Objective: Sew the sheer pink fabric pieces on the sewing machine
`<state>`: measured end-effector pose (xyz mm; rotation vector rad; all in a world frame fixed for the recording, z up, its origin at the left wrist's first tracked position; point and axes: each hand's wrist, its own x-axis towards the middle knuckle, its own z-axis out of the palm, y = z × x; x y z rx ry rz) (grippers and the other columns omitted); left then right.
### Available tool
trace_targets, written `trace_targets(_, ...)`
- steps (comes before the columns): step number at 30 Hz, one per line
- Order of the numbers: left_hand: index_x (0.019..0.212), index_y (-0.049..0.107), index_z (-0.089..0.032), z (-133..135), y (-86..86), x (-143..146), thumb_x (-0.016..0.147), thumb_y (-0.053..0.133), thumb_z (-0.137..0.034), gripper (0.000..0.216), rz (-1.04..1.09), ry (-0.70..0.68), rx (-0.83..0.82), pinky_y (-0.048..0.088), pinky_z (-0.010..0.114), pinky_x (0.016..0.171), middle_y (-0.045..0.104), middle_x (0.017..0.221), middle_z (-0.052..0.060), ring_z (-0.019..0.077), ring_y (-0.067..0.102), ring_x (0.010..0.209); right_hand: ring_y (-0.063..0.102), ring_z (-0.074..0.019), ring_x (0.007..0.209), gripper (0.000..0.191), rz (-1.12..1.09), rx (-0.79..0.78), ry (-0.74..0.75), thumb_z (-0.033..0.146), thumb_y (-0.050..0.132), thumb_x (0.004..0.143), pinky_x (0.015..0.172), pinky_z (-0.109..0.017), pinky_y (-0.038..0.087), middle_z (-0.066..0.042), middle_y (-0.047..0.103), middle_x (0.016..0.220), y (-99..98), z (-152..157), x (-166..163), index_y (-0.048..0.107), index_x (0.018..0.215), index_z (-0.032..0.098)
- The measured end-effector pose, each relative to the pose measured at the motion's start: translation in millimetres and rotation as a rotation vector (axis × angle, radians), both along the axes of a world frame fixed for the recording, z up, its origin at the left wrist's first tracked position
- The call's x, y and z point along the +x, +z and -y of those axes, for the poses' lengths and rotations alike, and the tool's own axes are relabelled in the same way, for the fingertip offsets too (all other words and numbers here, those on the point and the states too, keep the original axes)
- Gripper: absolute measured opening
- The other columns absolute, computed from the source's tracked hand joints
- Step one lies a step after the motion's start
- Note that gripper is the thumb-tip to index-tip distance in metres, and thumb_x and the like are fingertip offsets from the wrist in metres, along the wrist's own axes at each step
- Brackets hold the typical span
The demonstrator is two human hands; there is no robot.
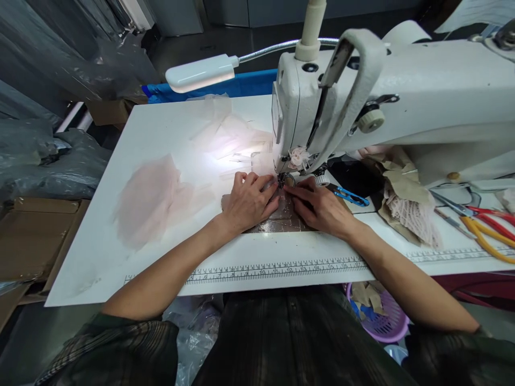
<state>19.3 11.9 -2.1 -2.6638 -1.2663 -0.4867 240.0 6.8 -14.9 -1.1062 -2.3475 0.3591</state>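
A white sewing machine (287,102) stands over the table, and its needle and presser foot area (284,179) sits between my two hands. My left hand (251,201) lies palm down just left of the foot, fingers spread and bent against the brown, tape-covered plate (277,221). From the right, my right hand (322,206) reaches in with its index fingertip close to the foot and the thumb below; whatever its fingers pinch is too small to make out. Sheer pale-pink fabric (262,162) lies just behind the foot, lit by the lamp.
Sheer pink pieces (151,201) are piled on the white table (108,268) at left. Blue thread snips (351,196), tan and pink scraps (406,198), yellow-handled scissors (483,236) lie right. A lamp (201,73) overhangs the back; a purple basket (388,316) stands below.
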Motion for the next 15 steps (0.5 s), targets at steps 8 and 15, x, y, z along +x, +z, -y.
trace_targets(8, 0.101, 0.067, -0.016, -2.5, 6.8, -10.3, 0.094, 0.047, -0.02, 0.021, 0.127, -0.193, 0.029, 0.045, 0.038, 0.075, 0.068, 0.103, 0.01, 0.0212, 0.058, 0.085, 0.058, -0.0181, 0.073, 0.027, -0.195, -0.065, -0.085, 0.019, 0.049, 0.09, 0.066, -0.029, 0.046, -0.007, 0.062, 0.083, 8.7, -8.9, 4.9, 0.074, 0.098, 0.015)
trace_targets(15, 0.105, 0.066, -0.014, -1.0, -2.2, -8.8, 0.091, 0.051, -0.023, 0.023, 0.198, -0.331, -0.197, 0.052, 0.041, 0.087, 0.069, 0.107, 0.01, 0.021, 0.063, 0.098, 0.052, -0.0146, 0.064, 0.034, -0.148, -0.085, -0.076, 0.02, 0.048, 0.09, 0.059, -0.026, 0.04, -0.005, 0.06, 0.078, 7.3, -4.3, 2.2, 0.071, 0.114, 0.012)
